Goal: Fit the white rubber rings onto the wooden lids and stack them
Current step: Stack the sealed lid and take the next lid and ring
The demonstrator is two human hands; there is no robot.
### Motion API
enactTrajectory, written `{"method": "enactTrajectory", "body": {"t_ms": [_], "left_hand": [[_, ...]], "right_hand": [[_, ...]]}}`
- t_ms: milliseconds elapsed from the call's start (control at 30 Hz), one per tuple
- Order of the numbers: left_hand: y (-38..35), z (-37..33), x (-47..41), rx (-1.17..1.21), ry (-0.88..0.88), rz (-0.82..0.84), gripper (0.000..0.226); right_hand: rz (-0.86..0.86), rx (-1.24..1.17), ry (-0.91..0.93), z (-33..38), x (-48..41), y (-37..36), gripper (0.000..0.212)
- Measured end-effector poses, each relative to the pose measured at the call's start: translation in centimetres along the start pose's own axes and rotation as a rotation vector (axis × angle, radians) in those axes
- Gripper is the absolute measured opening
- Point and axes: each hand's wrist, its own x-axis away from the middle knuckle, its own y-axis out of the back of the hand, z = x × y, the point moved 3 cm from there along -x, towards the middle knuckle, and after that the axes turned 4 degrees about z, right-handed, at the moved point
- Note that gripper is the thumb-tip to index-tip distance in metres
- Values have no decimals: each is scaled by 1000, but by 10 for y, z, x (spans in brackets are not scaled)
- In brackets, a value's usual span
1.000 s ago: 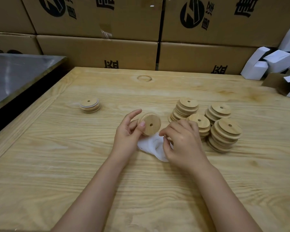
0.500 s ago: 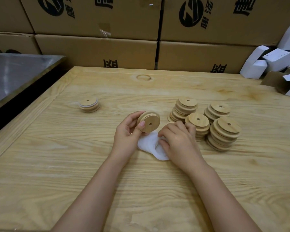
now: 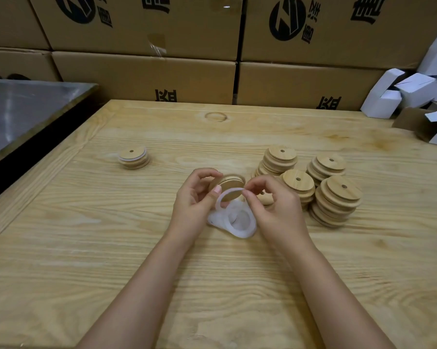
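Grip, right hand [image 3: 277,207]: thumb and forefinger pinch the upper end of one white ring [image 3: 223,193], narrow and closed on the band, just right of frame centre. Grip, left hand [image 3: 194,205]: fingers curl round the far edge of a wooden lid [image 3: 233,183], thumb on its near edge. The thumb appears to touch the ring's left end as well, though I cannot tell for sure. The lid is held tilted, off the table [image 3: 111,248], with the ring draped across its lower face and not yet seated.

Handling, judged:
- The ring is thin, soft and stretchy, very light, likely a little tacky. Hold it by the band at two opposite spots and stretch it over the lid's narrower step; a one-point hold would let it twist.
- The lid is stiff, light, smooth wood. Hold it by the rim so the stepped side stays free for the ring.

Directly below the hands, a loose pile of rings [image 3: 242,231] lies on the table. The loops overlap, so one may drag another up with it.

Right of centre, four uneven stacks of bare lids [image 3: 338,200] stand close together, some leaning; a knock could slide them.

Centre left, well apart, stands a short finished stack [image 3: 133,157] with white bands showing between its lids.

Farther back: a metal surface [image 3: 23,109] at upper left, cardboard boxes [image 3: 146,76] across the top, small white cartons [image 3: 388,96] at upper right.
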Motion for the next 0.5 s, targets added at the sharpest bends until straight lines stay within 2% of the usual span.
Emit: {"method": "enactTrajectory", "body": {"t_ms": [100, 167, 300, 500], "left_hand": [[-2, -1, 1, 38, 13, 39, 11], [-3, -2, 2, 50, 11, 56, 12], [-6, -2, 4, -118, -70, 48, 8], [-7, 2, 3, -190, -88, 33, 6]], "right_hand": [[1, -94, -59, 1, 0, -1, 15], [-15, -118, -94, 1, 0, -3, 18], [-36, -190, -160, 0, 0, -4, 18], [-77, -247, -177, -3, -2, -4, 20]]}}
